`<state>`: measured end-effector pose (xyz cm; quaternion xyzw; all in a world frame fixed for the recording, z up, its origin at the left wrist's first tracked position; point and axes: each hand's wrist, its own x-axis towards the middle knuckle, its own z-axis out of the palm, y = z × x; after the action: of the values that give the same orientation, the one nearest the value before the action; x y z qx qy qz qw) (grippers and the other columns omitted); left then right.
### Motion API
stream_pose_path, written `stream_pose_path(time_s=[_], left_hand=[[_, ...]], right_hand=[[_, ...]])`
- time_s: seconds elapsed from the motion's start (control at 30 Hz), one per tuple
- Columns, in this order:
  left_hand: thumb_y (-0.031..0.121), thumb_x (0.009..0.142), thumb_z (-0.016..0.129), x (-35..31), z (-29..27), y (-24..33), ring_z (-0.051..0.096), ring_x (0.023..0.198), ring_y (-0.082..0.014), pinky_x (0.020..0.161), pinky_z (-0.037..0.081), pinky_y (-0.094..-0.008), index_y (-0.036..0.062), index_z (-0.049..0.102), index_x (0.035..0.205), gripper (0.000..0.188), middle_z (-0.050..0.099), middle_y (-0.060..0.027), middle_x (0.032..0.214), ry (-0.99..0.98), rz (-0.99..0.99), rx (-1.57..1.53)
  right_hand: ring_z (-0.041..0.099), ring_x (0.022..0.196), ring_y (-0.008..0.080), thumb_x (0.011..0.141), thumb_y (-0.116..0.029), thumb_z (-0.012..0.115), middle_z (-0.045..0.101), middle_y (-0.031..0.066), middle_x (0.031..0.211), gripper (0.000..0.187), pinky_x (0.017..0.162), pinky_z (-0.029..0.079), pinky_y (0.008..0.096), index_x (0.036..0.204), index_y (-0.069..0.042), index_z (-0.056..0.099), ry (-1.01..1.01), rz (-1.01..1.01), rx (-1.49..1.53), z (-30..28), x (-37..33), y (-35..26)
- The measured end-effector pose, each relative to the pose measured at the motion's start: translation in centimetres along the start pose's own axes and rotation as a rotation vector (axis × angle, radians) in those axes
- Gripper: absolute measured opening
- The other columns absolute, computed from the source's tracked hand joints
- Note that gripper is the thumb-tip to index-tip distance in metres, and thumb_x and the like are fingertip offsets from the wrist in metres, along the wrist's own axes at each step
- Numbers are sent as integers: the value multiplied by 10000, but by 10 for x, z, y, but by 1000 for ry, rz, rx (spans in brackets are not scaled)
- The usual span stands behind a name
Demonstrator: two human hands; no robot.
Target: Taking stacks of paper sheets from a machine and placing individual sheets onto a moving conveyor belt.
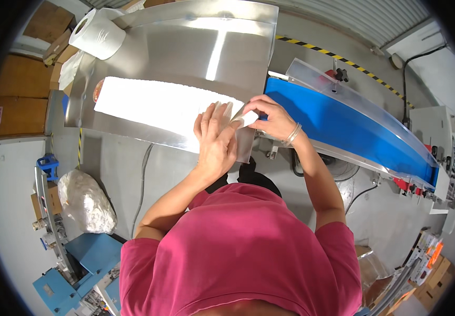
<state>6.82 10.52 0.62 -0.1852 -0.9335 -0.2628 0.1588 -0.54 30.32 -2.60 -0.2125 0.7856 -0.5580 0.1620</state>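
A long white row of soft, textured material (148,105), like folded towels or tissue, lies across the metal table (185,50). At its right end rests my left hand (216,138), fingers stretched out over the white material and thumb beside a loose white piece (247,120). My right hand (276,119), a bangle on its wrist, pinches that piece between thumb and fingers at the table's right edge. Whether the piece is separate from the row is hidden by my fingers. A round reddish thing (98,90) shows at the row's left end.
A blue conveyor belt (338,121) with a clear guard (364,100) adjoins the table on the right. A large white roll (97,36) stands at the table's far left corner. On the floor to the left are a filled plastic bag (87,200) and a black cable (143,184).
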Motion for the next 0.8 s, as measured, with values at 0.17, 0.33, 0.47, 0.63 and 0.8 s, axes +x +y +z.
stream_pose_path(time_s=[0.17,0.33,0.47,0.63,0.8], left_hand=[[91,779,663,-2,1,-6,312,1306,-400,1056,198,-559,13,566,1190,430,390,-190,1380,96,-87,142],[16,775,644,-4,1,-13,368,1270,-366,1038,247,-550,29,596,1154,381,447,-138,1317,68,-5,51],[13,765,652,-4,3,-15,366,1273,-361,1035,249,-552,55,621,1120,358,452,-134,1315,81,-13,31],[36,780,653,-1,-2,-11,360,1299,-353,1064,214,-517,102,675,1062,290,461,-124,1345,65,-30,21],[66,775,672,4,-10,-3,294,1321,-402,1051,194,-547,77,605,1165,396,407,-176,1378,64,-106,96]], right_hand=[[552,897,64,927,-170,605,601,17,1007,263,771,481,265,1128,-26,516,188,162,314,-17,-21,49],[603,839,284,862,-415,628,620,184,923,474,773,468,359,1032,23,566,822,547,-166,-90,-71,109],[588,989,317,735,-316,747,612,149,1092,555,858,448,414,1185,-64,542,1153,644,-1345,-80,-76,71],[561,1048,307,733,-169,759,544,122,1199,497,927,452,361,1188,-116,564,236,90,-268,-23,-31,-16],[532,1087,215,830,-175,698,538,106,1223,367,913,448,328,1153,-78,554,125,-194,-302,7,2,19]])
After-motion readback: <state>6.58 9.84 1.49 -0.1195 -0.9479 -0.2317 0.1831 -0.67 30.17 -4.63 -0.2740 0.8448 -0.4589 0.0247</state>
